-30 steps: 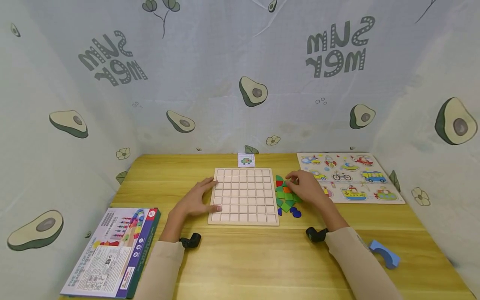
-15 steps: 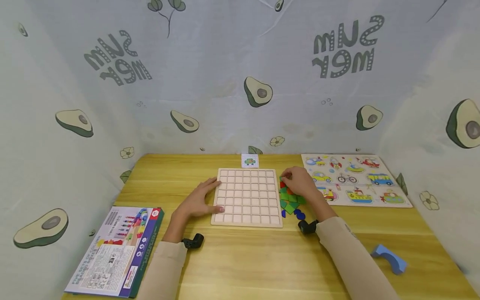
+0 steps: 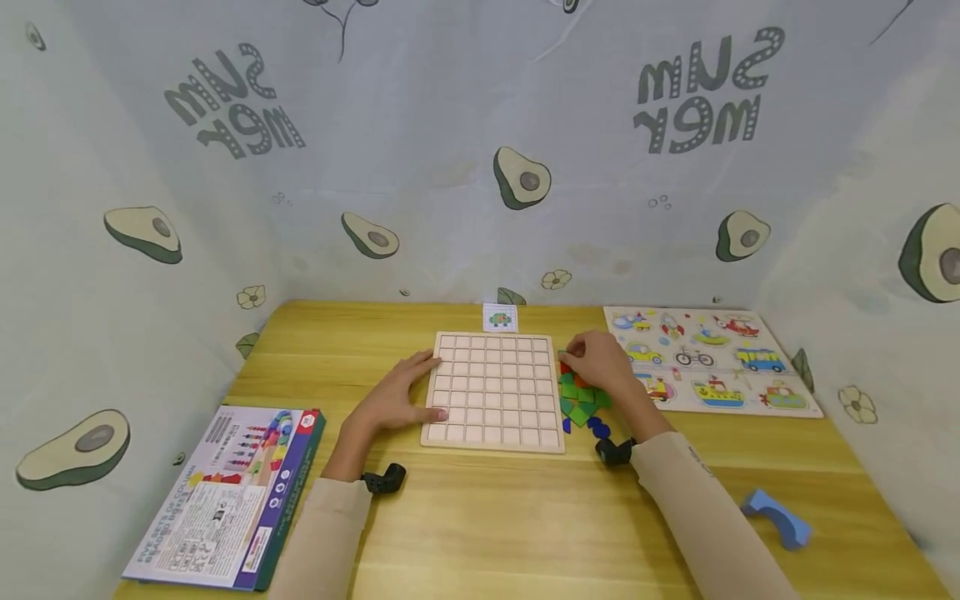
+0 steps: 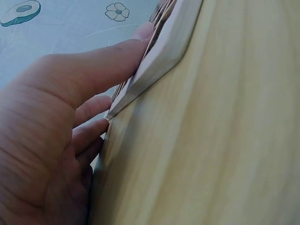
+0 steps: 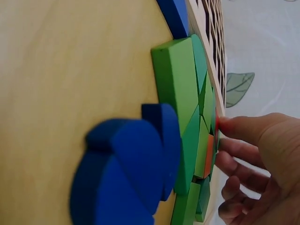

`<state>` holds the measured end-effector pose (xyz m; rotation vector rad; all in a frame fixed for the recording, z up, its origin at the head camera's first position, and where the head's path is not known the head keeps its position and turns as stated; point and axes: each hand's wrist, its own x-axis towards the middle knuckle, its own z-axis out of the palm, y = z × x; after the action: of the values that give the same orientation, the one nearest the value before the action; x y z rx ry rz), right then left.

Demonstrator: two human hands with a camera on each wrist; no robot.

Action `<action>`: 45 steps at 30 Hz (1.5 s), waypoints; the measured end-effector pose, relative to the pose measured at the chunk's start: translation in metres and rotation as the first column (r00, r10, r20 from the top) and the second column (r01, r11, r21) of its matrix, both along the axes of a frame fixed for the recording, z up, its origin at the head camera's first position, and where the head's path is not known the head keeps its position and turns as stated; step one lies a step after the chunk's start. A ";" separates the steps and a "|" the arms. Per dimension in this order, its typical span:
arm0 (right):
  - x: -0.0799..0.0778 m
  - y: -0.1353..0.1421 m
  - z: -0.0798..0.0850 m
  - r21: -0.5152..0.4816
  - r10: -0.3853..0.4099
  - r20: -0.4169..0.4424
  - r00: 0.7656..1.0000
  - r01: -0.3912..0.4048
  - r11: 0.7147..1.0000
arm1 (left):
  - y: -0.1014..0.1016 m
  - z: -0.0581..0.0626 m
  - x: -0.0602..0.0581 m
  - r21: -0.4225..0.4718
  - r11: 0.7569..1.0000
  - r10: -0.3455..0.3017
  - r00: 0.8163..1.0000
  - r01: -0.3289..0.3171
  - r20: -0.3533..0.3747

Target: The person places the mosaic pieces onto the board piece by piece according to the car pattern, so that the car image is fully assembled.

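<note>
My left hand rests at the left edge of a wooden grid board, its thumb on the rim and its fingers spread along the side. To the board's right lies a cluster of flat coloured blocks, mostly green blocks, with an orange block among them. At the far end of this cluster my right hand pinches a red block between thumb and fingertips, partly hidden by the fingers. Several blue blocks lie at the near end.
Behind the board stands a small picture card with a green turtle-like figure. A vehicle puzzle board lies back right, a blue arch block front right, and a bead-set box front left. A printed cloth hangs behind the table.
My right hand has shifted left and inward to the far end of the block cluster, its fingertips now on the pieces. The left hand stays at the board; the head view has shifted slightly.
</note>
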<state>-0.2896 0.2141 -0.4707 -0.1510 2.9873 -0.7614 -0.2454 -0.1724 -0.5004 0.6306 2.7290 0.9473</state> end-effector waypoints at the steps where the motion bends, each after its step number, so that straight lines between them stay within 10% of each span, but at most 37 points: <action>1: 0.000 0.000 0.000 -0.003 0.008 0.003 1.000 -0.008 1.000 | 0.000 0.000 0.000 -0.004 1.000 -0.002 1.000 0.002 0.003; 33: 0.005 -0.001 -0.001 -0.112 -0.049 0.001 0.999 0.049 0.993 | 0.008 -0.001 0.003 -0.167 0.986 -0.010 0.999 0.004 -0.032; 45: 0.018 -0.034 0.006 -0.179 0.088 -0.086 0.992 -0.102 0.979 | 0.010 -0.002 0.003 -0.170 0.985 0.001 0.998 -0.013 -0.070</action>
<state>-0.2718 0.1799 -0.4645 -0.3365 2.9515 -1.0412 -0.2421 -0.1626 -0.5027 0.6336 2.8354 0.6959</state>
